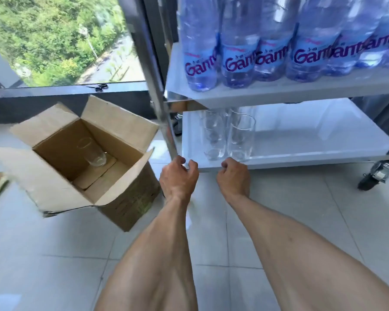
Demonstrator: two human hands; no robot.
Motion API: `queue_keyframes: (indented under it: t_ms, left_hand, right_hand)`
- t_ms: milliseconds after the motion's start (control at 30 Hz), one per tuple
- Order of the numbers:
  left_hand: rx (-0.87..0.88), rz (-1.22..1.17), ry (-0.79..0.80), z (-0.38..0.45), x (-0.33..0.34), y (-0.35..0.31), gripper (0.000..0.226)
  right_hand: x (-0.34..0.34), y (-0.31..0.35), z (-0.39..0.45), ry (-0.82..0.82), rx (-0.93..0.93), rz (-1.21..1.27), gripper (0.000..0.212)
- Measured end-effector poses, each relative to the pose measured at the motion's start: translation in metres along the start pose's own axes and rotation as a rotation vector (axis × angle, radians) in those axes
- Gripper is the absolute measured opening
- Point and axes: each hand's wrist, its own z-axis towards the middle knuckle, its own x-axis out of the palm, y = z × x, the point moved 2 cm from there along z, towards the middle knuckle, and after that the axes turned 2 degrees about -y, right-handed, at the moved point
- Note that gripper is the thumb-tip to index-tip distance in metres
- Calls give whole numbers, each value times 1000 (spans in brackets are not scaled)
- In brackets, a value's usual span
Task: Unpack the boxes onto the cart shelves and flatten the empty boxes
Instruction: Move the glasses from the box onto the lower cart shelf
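On the floor at left sits an open cardboard box (85, 158), flaps spread, with one glass (94, 154) lying at the bottom. Right of it, the left hand (179, 177) and right hand (233, 176) hover at the cart's lower shelf (301, 140) edge, each grip loosely curled and holding nothing. Glasses (230, 136) stand upright on that shelf; bottles (256, 41) fill the shelf above. The remaining glass looks light, smooth and fragile, best held around its side.
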Motion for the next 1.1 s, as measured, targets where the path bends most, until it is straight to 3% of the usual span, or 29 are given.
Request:
queue_keyframes:
  t_ms: [167, 300, 500, 600, 667, 833, 900, 1100]
  left_hand:
    - [11, 37, -186, 67, -117, 1, 27]
    - [-32, -31, -334, 129, -194, 14, 27]
    - [-332, 266, -126, 176, -210, 99, 30]
    - [-428, 284, -29, 192, -193, 129, 52]
    - [-444, 282, 8, 206, -182, 138, 58]
    - [-513, 237, 52, 238, -149, 159, 60]
    - [-525, 249, 71, 249, -135, 173, 61]
    - [-591, 263, 78, 283, -101, 214, 85]
  right_hand:
    - [8, 127, -10, 11, -204, 161, 20]
    - [21, 198, -14, -145, -88, 277, 21]
    - [68, 226, -49, 43, -518, 63, 20]
    - [84, 269, -46, 64, -837, -270, 28]
    - [96, 304, -41, 215, -926, -441, 31]
    - [145, 340, -29, 791, -543, -713, 35]
    - [164, 323, -30, 924, -373, -712, 38]
    - [202, 263, -19, 764, -271, -654, 32]
